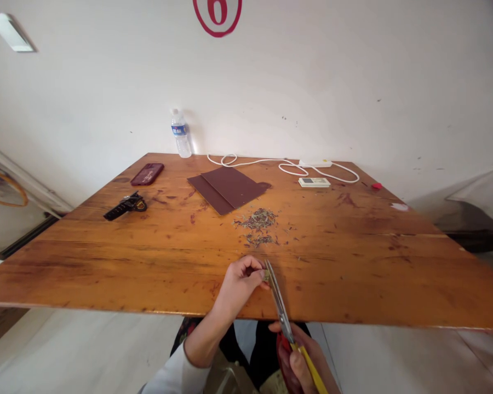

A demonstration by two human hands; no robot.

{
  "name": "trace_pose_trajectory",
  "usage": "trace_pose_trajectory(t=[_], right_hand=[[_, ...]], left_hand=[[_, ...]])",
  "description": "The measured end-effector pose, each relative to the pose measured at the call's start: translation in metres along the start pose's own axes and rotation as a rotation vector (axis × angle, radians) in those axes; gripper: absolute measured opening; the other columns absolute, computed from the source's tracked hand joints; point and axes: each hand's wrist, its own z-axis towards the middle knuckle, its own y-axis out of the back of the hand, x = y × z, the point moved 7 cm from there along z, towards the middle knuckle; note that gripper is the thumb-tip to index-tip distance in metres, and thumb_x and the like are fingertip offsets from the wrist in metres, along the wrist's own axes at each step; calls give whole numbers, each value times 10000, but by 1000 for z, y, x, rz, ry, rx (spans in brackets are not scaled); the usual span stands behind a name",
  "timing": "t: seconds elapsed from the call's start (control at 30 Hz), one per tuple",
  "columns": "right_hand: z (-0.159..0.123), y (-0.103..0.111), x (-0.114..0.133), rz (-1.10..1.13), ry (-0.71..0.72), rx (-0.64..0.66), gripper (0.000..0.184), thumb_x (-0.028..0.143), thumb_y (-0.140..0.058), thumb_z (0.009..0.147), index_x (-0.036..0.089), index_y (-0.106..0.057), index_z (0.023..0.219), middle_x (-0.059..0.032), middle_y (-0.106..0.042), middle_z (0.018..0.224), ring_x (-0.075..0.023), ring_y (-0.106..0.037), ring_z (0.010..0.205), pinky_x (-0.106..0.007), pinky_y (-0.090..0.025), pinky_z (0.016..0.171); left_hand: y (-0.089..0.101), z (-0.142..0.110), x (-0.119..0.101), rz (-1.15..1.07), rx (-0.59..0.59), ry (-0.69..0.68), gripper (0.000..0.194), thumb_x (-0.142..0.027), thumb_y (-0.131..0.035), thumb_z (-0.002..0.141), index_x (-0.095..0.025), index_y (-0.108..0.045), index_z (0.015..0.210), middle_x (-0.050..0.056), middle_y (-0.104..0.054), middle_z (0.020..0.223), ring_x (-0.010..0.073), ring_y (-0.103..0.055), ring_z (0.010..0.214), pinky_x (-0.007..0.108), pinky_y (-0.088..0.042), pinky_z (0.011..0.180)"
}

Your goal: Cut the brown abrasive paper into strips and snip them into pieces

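My left hand [243, 282] pinches a small greenish-tan piece [267, 275] between thumb and fingers, over the front part of the table; its material is too small to make out. Long metal scissors [280, 303] with a yellow and a red handle are in my right hand [302, 358], below the table's front edge. Their blades point away from me, and their tips are right beside the piece. Just beyond my hands lies a loose heap of thin, pale and dark shreds [259, 220], with a smaller patch of shreds [258, 239] nearer to me.
Two dark brown sheets [234, 189] overlap on the wooden table [156, 268]. To the left are a dark red phone [147, 174] and a black strap-like item [125, 206]. A water bottle [181, 134], a white cable [258, 161] and a remote control [314, 183] are along the back.
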Motion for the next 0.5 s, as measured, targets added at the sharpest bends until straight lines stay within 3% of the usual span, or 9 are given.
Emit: trace_pose_trajectory(t=[0.1,0.33,0.5], right_hand=[[0,1,1,1,-3,-55,665,832,-650,871,227,-820,1088,-29,-537,735,-184,-410,610,-293,-379,543],[1,0,2,-10,-24,4,635,804,-649,898,213,-805,1070,3,-477,699,-167,-387,602,-286,-374,546],[1,1,9,-24,4,-46,661,835,-647,872,231,-810,1085,-43,-576,756,-193,-462,629,-303,-408,556]], left_hand=[[0,0,-1,8,-2,-1,164,-313,-736,699,-201,-633,637,-15,-644,665,157,-654,618,282,-519,666],[0,0,1,10,4,-16,189,-313,-764,708,-202,-630,635,-13,-645,662,161,-664,630,274,-521,657],[-1,1,2,10,13,-17,189,-321,-760,713,-203,-629,643,-11,-643,653,163,-660,618,280,-530,654]])
